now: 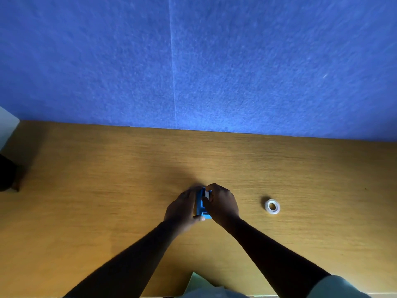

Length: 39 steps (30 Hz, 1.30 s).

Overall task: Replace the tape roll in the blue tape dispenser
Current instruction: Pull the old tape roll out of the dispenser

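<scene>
A small blue tape dispenser (202, 204) stands on the wooden desk (107, 179) between both my hands. My left hand (181, 208) wraps its left side and holds it. My right hand (222, 204) covers its right side, with the fingertips pinching a whitish roll (206, 194) seated at the dispenser's top. Much of the dispenser is hidden by my fingers. A separate clear tape roll (272, 206) lies flat on the desk to the right of my right hand, apart from it.
A blue felt partition (193, 61) rises along the desk's far edge. A dark object (7, 173) sits at the far left edge. Pale clothing (214, 291) shows at the bottom.
</scene>
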Motion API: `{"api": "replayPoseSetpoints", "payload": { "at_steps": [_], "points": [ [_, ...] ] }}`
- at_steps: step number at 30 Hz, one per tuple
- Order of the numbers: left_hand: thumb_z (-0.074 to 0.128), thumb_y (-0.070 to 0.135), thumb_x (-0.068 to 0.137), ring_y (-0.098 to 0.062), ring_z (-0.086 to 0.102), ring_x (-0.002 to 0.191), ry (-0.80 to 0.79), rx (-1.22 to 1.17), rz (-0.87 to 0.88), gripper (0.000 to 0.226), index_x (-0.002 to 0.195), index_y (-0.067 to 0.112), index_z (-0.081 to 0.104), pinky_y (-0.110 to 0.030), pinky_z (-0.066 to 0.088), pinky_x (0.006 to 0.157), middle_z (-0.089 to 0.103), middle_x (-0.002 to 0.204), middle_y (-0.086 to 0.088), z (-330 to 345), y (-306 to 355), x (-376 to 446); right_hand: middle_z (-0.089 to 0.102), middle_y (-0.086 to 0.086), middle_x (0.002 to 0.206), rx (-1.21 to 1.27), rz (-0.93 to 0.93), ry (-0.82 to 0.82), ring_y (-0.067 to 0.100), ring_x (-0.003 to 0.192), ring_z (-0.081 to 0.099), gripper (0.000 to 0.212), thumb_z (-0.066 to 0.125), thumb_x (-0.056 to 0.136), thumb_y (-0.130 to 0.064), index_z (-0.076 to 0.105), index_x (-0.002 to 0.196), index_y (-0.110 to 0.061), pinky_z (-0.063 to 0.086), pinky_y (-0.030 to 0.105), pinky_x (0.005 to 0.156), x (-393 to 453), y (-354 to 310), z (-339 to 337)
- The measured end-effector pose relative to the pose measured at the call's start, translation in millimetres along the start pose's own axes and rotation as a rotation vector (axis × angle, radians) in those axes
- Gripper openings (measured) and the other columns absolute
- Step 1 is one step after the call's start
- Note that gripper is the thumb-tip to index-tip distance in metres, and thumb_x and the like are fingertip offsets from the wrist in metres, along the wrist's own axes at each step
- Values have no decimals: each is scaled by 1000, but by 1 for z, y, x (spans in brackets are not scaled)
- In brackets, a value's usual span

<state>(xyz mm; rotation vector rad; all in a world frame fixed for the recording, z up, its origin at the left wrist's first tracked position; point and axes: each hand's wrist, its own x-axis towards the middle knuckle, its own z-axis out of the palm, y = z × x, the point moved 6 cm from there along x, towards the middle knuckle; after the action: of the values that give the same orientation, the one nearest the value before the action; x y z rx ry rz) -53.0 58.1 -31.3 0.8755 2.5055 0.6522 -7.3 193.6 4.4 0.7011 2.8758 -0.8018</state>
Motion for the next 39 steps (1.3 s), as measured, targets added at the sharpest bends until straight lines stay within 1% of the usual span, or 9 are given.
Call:
{"api": "replayPoseSetpoints", "payload": {
  "at_steps": [4,6,14,17,21,24,28,33,39],
  "points": [
    [87,46,69,-11,49,137,-7,11,-25,101,148,39,24,-33,55,99,47,150,13,0,1,0,77,2,96,-28,-30,5,18,82,69,20,68,91,-27,72,107,-15,44,23,64,8,-5,-7],
    [87,46,69,-10,50,135,-11,11,-21,101,147,41,24,-31,55,96,47,150,15,0,1,-1,77,2,94,-37,-33,0,18,79,69,18,68,90,-26,74,103,-15,47,24,63,11,-7,-10],
    [88,41,70,-12,50,136,-39,15,-42,103,148,43,21,-33,56,96,43,153,12,-3,6,-2,78,-2,92,51,-53,67,7,73,66,20,72,92,-25,74,111,-17,48,15,59,5,-2,-19],
    [90,33,70,-14,45,141,-90,12,-38,107,150,41,18,-35,56,98,38,156,10,-4,8,-1,79,-3,92,106,-32,92,3,70,65,22,72,94,-25,72,115,-17,39,8,56,-1,6,-25],
    [84,15,77,-20,24,154,-168,22,-31,113,159,31,7,-41,53,106,21,167,5,-8,9,3,79,-4,89,187,-8,100,-2,67,65,22,71,97,-27,72,117,-17,42,7,57,-7,16,-27],
    [72,4,86,-18,16,157,-115,-59,-67,100,161,26,9,-39,41,117,19,168,4,-18,15,9,78,-5,90,275,23,116,-3,69,66,24,72,97,-27,72,118,-16,49,10,59,-10,22,-29],
    [61,14,98,-14,47,140,57,-247,-128,57,151,21,42,-20,41,102,48,153,2,-36,34,15,80,2,104,389,29,115,8,84,75,28,71,98,-20,70,125,-12,65,31,75,-16,27,-31],
    [69,26,95,-13,67,105,30,-550,-276,37,129,15,64,-20,55,80,69,123,0,-36,48,18,78,-4,94,467,27,135,3,76,75,26,71,98,-16,70,124,-15,59,16,65,-26,33,-38],
    [76,21,89,-13,75,86,43,-782,-371,22,111,17,72,-30,64,73,74,97,2,-25,60,11,78,-2,90,588,85,123,12,78,76,25,67,96,-3,71,119,-10,65,42,76,-37,49,-41]
  ]
}}
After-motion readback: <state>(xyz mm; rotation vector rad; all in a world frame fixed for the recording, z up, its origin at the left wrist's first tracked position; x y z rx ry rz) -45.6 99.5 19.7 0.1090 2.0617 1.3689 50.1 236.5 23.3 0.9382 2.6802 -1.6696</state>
